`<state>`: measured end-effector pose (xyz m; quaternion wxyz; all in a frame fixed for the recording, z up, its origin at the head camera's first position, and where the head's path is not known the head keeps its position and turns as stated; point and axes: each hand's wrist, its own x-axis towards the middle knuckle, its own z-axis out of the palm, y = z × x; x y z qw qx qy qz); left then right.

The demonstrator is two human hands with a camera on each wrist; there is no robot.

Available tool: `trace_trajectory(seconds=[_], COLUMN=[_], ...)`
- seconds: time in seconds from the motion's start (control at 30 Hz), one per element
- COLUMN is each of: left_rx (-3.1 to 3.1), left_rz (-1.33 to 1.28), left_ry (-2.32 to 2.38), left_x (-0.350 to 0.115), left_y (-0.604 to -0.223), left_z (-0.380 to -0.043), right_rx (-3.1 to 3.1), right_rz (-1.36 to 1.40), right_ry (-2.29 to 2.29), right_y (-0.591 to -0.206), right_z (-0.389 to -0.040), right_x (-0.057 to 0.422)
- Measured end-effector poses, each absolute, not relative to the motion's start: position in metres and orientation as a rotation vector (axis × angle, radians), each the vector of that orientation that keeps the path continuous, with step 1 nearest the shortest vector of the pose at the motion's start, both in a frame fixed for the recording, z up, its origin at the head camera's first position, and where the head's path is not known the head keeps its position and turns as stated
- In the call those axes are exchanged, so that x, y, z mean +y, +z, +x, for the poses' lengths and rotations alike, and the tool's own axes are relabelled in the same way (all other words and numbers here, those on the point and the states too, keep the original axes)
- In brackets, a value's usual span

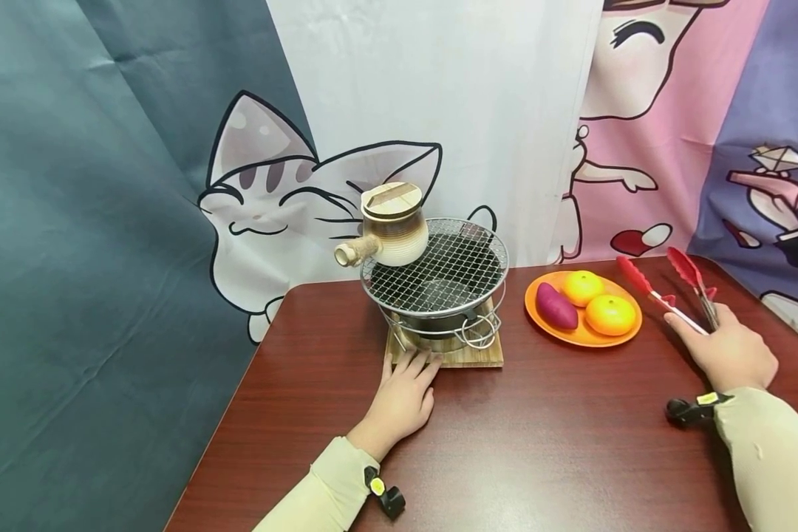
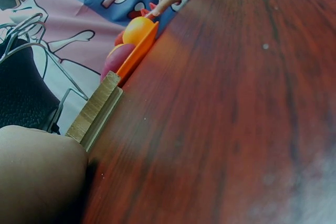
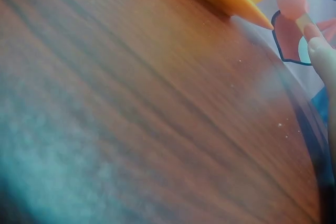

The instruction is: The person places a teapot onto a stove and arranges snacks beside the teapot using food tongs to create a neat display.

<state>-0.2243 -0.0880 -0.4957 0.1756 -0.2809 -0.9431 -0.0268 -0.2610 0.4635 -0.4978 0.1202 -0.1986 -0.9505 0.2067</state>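
Observation:
My left hand (image 1: 402,395) rests its outstretched fingers on the front edge of a square wooden board (image 1: 482,358). On that board stands a small dark tabletop grill in a wire frame (image 1: 482,330), topped by a round mesh grate (image 1: 445,273). A side-handled clay pot (image 1: 402,240) with a wooden lid (image 1: 392,199) sits on the left of the grate. Off to the right, my right hand (image 1: 734,355) grips red-tipped tongs (image 1: 635,276), their arms spread apart. In the right wrist view the thumb (image 3: 320,51) lies along the tongs.
An orange plate (image 1: 581,340) between the grill and the tongs bears two orange citrus fruits (image 1: 610,315) and a purple sweet potato (image 1: 556,307). The reddish-brown wooden table (image 1: 545,436) ends at a cartoon-printed curtain (image 1: 505,111) behind.

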Motion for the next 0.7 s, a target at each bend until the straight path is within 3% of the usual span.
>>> trace_trajectory(seconds=[0.7], left_rx=[-2.639], left_rz=[-0.804], left_ry=[-0.088], left_x=[-0.088], left_y=[-0.495], left_z=[-0.224], right_rx=[-2.787], right_rz=[-0.427], right_ry=[0.655], right_y=[-0.489], right_z=[-0.244], right_x=[0.459])
